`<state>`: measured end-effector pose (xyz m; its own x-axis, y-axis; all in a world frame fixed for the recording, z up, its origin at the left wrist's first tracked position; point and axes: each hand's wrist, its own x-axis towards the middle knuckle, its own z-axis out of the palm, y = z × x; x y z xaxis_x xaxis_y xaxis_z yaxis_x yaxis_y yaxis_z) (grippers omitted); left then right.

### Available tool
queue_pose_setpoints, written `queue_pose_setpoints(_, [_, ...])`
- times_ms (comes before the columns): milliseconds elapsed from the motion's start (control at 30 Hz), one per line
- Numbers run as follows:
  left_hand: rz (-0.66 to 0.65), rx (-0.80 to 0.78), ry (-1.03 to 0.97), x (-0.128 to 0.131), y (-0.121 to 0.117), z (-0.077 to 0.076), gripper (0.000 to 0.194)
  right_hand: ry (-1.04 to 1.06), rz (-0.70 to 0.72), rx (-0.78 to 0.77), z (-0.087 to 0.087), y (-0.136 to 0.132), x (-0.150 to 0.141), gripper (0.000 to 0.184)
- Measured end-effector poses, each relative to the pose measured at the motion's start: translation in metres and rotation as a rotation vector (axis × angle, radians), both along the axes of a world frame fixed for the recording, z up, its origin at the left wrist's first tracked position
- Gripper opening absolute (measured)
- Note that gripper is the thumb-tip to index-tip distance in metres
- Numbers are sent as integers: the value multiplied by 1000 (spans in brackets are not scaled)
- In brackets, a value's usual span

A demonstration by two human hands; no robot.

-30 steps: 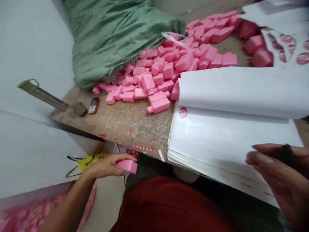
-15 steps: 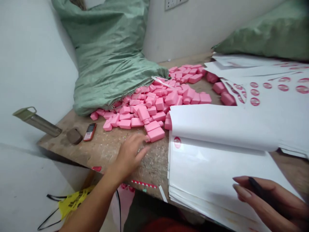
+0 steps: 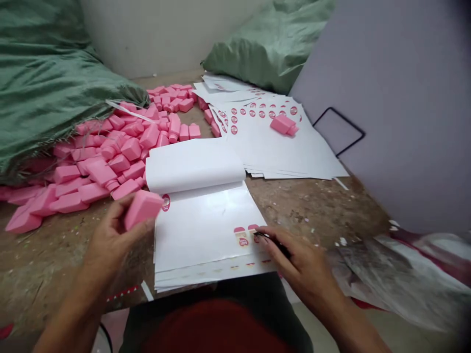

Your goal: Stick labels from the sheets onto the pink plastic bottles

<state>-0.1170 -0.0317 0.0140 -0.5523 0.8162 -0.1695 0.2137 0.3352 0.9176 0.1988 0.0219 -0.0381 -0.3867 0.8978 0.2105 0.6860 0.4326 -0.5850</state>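
Observation:
My left hand is closed around a small pink plastic bottle, lifted at the left edge of a stack of white sticker sheets. The top sheet is folded back at its far end. In my right hand is a slim black tool, apparently tweezers. Its tip touches or hovers just over a pink-and-cream sticker near the right edge of the sheet. Beside that one lies a similar sticker. A round pink sticker sits at the sheet's left edge.
A heap of pink bottles spills from a green woven sack on the left. More sticker sheets lie behind on the right, with one pink bottle on them. Another green sack rests at the back. Clear plastic is at right.
My left hand has picked up a pink bottle and brought it beside the sheets. My right hand has brought the tweezers to the stickers. The view has swung right.

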Motion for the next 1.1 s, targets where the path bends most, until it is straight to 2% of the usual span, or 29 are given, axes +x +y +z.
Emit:
queue_pose_setpoints(67, [-22,33,-424,35,3,3,60,-41,13,41,-4,1,-5,24])
queue_pose_setpoints(133, [-89,9,-723,66,11,0,53,-98,5,78,-6,5,-10,21])
queue_pose_setpoints(200, [-129,-22,-926,90,21,-8,46,-157,-6,134,-7,9,-14,20])
queue_pose_setpoints(267, [-142,-40,-1037,106,30,-18,38,-196,-7,187,-8,11,-17,20])
queue_pose_setpoints(433, [-174,-94,-1044,118,37,-34,34,-207,0,252,-7,12,-21,21])
queue_pose_setpoints(667, [-185,-108,-1062,112,37,-34,36,-257,-9,232,-4,12,-21,22])
queue_pose_setpoints(933, [-174,-99,-1081,114,36,-36,39,-289,-10,70,-5,16,-23,18])
queue_pose_setpoints(1000, [-167,-90,-1087,114,36,-37,37,-255,-12,25,-4,19,-21,18])
queue_pose_setpoints(1100, [-136,-72,-1109,115,37,-37,34,-149,19,-126,-2,21,-16,18])
